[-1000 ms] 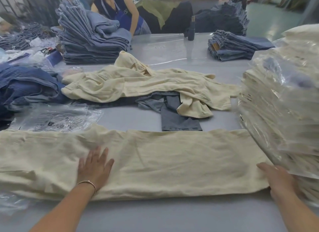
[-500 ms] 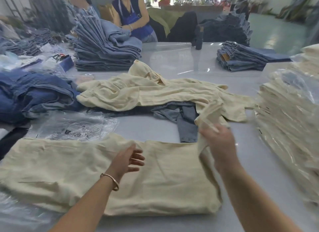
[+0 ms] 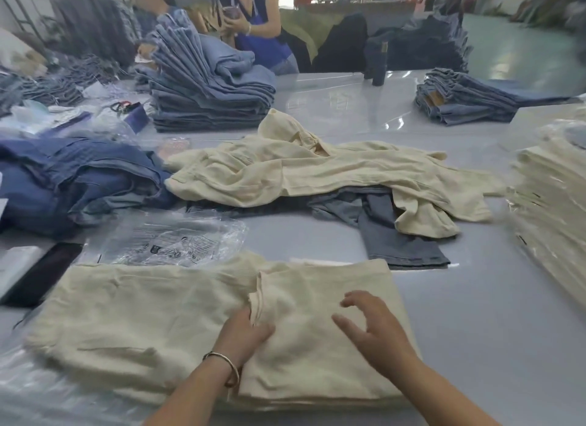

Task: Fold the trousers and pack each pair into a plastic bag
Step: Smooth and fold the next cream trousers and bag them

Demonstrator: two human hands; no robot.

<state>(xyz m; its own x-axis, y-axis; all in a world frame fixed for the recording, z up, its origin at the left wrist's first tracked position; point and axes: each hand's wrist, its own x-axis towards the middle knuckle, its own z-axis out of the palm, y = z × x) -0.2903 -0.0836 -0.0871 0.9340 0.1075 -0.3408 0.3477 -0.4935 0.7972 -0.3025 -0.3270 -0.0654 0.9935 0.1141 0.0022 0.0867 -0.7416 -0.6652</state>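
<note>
While the left hand (image 3: 245,332) seemingly pinches the cream trousers' (image 3: 158,324) folded edge, the right hand (image 3: 375,329) hovers spread just above them.

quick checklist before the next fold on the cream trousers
1. First fold laid over: cream trousers doubled, ok.
2. Folded edge flat: it ridges up at the left hand, not ok.
3. Left hand's grip: fingers hidden in the fold, cannot tell.
4. Right hand free: hovers open, ok.
5. Plastic bag within reach: lies just behind the trousers, ok.
6. Bag mouth open: cannot tell.
</note>
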